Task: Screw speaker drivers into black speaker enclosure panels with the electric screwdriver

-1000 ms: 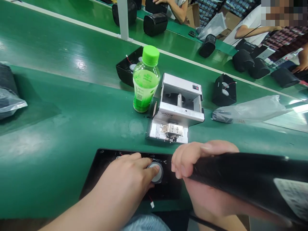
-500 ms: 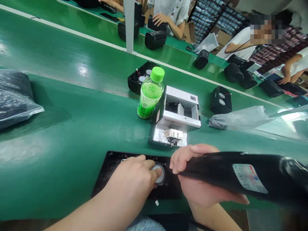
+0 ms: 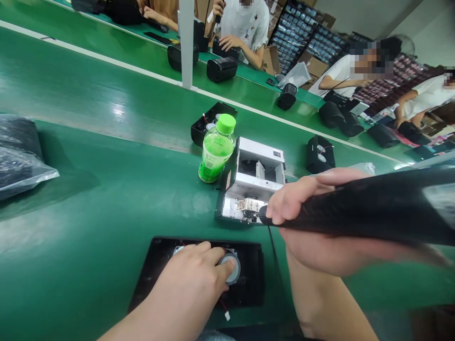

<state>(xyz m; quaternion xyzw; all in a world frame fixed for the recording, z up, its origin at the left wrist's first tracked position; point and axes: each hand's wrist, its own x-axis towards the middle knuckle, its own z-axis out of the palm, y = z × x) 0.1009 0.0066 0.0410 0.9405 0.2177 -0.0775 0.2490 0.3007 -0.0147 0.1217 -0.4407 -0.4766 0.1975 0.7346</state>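
My left hand [image 3: 199,267] lies over a black plastic speaker housing [image 3: 250,289]. Its thumb and fingers grip the edge of a round grey speaker driver [image 3: 233,272] seated inside. A thin red wire with a white connector [image 3: 227,316] hangs over the housing's near edge. In my right hand [image 3: 309,237] is a black electric screwdriver [image 3: 384,203], held nearly level, fingers wrapped round its ribbed grip. The screwdriver's nose is at the front of a silver screw feeder [image 3: 261,182], by its metal outlet block [image 3: 252,205]; whether the bit touches a screw cannot be made out.
A green-capped bottle [image 3: 216,149] stands against the feeder's left side. Behind are open black housings with drivers [image 3: 213,125] [image 3: 321,154]. A plastic bag of black parts [image 3: 21,151] lies at left. Across the green bench, several people handle black speaker boxes.
My right hand has lifted the screwdriver away from the housing, up to the front of the screw feeder. My left hand stays on the driver. The view has shifted slightly.
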